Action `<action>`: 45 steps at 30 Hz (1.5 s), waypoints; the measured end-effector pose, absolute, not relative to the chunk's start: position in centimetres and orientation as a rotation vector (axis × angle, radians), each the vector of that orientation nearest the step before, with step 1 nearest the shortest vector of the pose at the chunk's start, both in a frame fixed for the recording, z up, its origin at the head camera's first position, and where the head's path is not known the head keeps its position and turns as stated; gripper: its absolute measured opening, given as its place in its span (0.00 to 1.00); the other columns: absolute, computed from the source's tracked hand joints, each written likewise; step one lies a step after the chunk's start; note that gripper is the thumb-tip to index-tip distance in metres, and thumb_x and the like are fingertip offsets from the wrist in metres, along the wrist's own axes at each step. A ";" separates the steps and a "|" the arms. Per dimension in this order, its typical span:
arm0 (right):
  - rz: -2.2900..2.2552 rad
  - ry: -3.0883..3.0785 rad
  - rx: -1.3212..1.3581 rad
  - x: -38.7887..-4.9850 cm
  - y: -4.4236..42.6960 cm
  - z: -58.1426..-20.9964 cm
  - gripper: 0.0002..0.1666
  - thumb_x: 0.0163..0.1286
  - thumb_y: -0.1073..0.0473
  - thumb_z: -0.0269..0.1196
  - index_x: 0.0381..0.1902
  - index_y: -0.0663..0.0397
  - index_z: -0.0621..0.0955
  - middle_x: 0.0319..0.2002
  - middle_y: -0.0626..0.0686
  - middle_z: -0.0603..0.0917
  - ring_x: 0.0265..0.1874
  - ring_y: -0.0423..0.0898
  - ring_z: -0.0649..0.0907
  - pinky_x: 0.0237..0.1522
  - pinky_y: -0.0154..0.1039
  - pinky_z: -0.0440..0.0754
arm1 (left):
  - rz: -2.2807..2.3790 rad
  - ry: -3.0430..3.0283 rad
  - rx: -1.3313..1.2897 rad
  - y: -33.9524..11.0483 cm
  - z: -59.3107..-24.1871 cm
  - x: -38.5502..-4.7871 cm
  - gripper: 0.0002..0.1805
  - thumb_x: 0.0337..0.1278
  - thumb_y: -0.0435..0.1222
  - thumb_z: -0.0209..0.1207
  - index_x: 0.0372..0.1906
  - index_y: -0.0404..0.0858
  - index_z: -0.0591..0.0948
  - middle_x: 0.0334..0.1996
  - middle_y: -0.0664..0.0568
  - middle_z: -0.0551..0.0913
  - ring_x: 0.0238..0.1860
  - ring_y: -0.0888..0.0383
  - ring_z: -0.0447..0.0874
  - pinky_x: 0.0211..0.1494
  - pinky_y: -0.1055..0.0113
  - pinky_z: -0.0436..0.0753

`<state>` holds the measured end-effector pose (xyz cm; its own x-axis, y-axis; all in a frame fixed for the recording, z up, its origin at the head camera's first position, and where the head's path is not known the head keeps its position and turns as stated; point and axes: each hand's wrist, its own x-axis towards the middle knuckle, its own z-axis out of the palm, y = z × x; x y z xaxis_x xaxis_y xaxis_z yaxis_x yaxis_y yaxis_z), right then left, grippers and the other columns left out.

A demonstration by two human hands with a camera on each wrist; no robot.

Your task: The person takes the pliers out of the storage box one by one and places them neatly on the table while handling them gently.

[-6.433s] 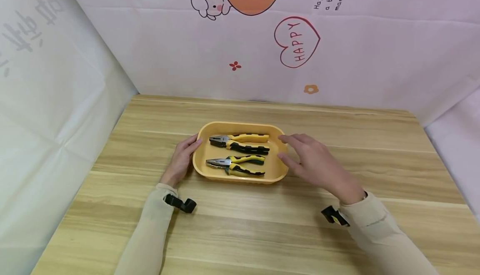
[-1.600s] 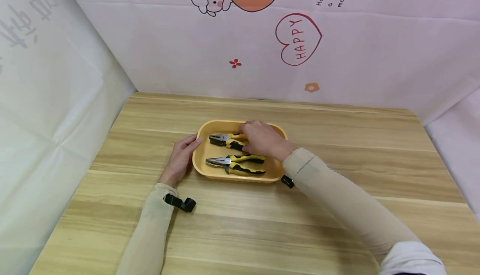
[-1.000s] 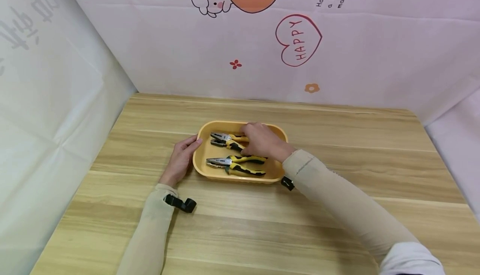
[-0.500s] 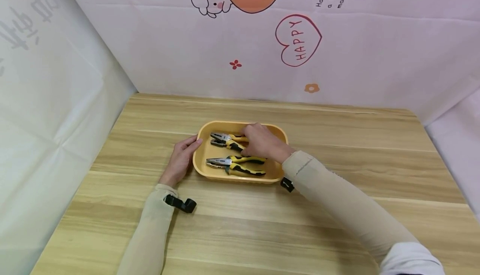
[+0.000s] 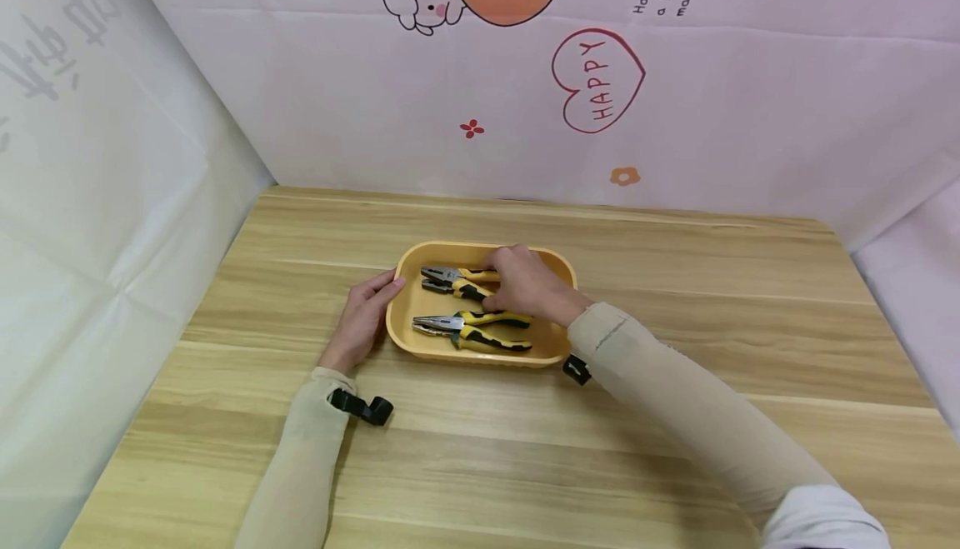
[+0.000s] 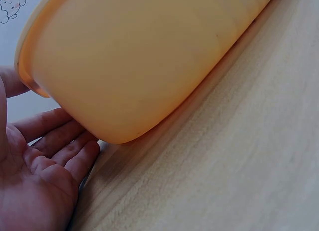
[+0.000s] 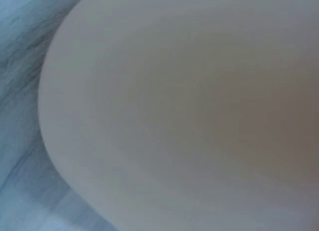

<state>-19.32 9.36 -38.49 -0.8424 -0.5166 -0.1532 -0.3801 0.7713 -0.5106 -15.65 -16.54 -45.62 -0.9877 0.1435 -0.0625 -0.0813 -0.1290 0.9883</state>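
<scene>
Held the blunt-nosed pliers [image 5: 467, 289] by their handles with the right hand [image 5: 528, 285], inside the tray [image 5: 442, 306], presumably to work or lift them; pinched the tray's left end with the left hand [image 5: 363, 316], likely against sliding on the surface [image 5: 450, 449]; had the long-nosed pliers [image 5: 459, 325] lying along the tray's near side, perhaps for room.

Beige sleeves [image 5: 296, 457] are paired with small black wrist mounts [image 5: 362, 406].

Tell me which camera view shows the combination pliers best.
The head view: it looks down on the combination pliers, their handles partly hidden by the right hand. Neither wrist view shows them: left, the outside of the yellow tray; right, mostly a blurred pale surface.
</scene>
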 end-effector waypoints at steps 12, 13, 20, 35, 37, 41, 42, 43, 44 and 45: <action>-0.714 2.695 -0.732 -19.2 9.5 -38.7 0.31 0.59 0.64 0.74 0.60 0.67 0.81 0.58 0.62 0.83 0.25 0.44 0.76 0.37 0.39 0.79 | 2.246 1.978 0.068 -16.6 -45.6 -15.7 0.26 0.77 0.37 0.52 0.70 0.24 0.69 0.68 0.32 0.72 0.67 0.40 0.74 0.63 0.64 0.81; -0.706 2.698 -0.736 -19.2 9.4 -38.7 0.31 0.59 0.64 0.74 0.60 0.67 0.81 0.58 0.62 0.83 0.28 0.45 0.78 0.38 0.40 0.80 | 2.248 1.978 0.065 -16.6 -45.6 -15.7 0.26 0.77 0.37 0.52 0.70 0.24 0.69 0.68 0.32 0.72 0.66 0.40 0.74 0.63 0.64 0.81; -0.680 2.696 -0.739 -19.2 9.5 -38.8 0.30 0.60 0.63 0.74 0.60 0.66 0.81 0.57 0.61 0.84 0.29 0.47 0.78 0.39 0.41 0.80 | 2.241 1.986 0.074 -16.6 -45.6 -15.8 0.27 0.77 0.37 0.53 0.70 0.24 0.69 0.68 0.32 0.72 0.66 0.40 0.74 0.63 0.64 0.81; -0.755 2.686 -0.708 -19.0 9.5 -38.8 0.30 0.59 0.62 0.77 0.60 0.63 0.82 0.56 0.60 0.85 0.49 0.53 0.85 0.50 0.46 0.86 | 2.248 1.991 0.083 -16.6 -45.6 -15.6 0.26 0.77 0.36 0.52 0.70 0.24 0.69 0.67 0.31 0.72 0.66 0.39 0.74 0.62 0.63 0.81; -0.772 2.686 -0.711 -19.0 9.5 -38.8 0.30 0.59 0.62 0.77 0.60 0.63 0.83 0.56 0.60 0.85 0.47 0.52 0.85 0.49 0.45 0.86 | 2.252 1.989 0.075 -16.6 -45.6 -15.6 0.26 0.77 0.36 0.52 0.69 0.24 0.70 0.67 0.31 0.73 0.65 0.39 0.75 0.61 0.63 0.82; -0.783 2.695 -0.728 -19.0 9.5 -38.8 0.30 0.60 0.62 0.77 0.60 0.62 0.82 0.56 0.60 0.85 0.41 0.49 0.85 0.46 0.42 0.84 | 2.245 1.994 0.082 -16.6 -45.5 -15.5 0.26 0.77 0.36 0.52 0.70 0.24 0.69 0.67 0.31 0.72 0.65 0.39 0.75 0.61 0.64 0.82; -0.788 2.696 -0.727 -19.0 9.6 -38.8 0.30 0.60 0.63 0.77 0.60 0.62 0.82 0.56 0.60 0.85 0.37 0.49 0.84 0.45 0.42 0.83 | 2.246 1.992 0.085 -16.6 -45.5 -15.5 0.26 0.77 0.37 0.52 0.70 0.23 0.69 0.67 0.31 0.72 0.65 0.40 0.75 0.61 0.64 0.82; -0.789 2.700 -0.726 -19.0 9.6 -38.8 0.30 0.59 0.62 0.77 0.60 0.62 0.83 0.57 0.60 0.85 0.35 0.48 0.83 0.45 0.42 0.82 | 2.246 1.990 0.087 -16.6 -45.5 -15.6 0.26 0.77 0.37 0.52 0.70 0.23 0.69 0.67 0.31 0.72 0.65 0.40 0.75 0.61 0.64 0.82; -0.792 2.702 -0.726 -18.9 9.6 -38.8 0.30 0.59 0.63 0.77 0.60 0.62 0.83 0.57 0.60 0.84 0.34 0.47 0.82 0.45 0.41 0.82 | 2.245 1.989 0.091 -16.6 -45.5 -15.6 0.26 0.77 0.37 0.52 0.70 0.23 0.69 0.67 0.31 0.72 0.65 0.40 0.75 0.61 0.64 0.82; -0.796 2.704 -0.724 -18.9 9.6 -38.7 0.30 0.59 0.63 0.77 0.60 0.62 0.83 0.57 0.60 0.84 0.32 0.47 0.81 0.45 0.41 0.81 | 2.247 1.987 0.092 -16.6 -45.5 -15.6 0.26 0.77 0.37 0.52 0.70 0.23 0.69 0.67 0.31 0.72 0.65 0.40 0.75 0.61 0.64 0.82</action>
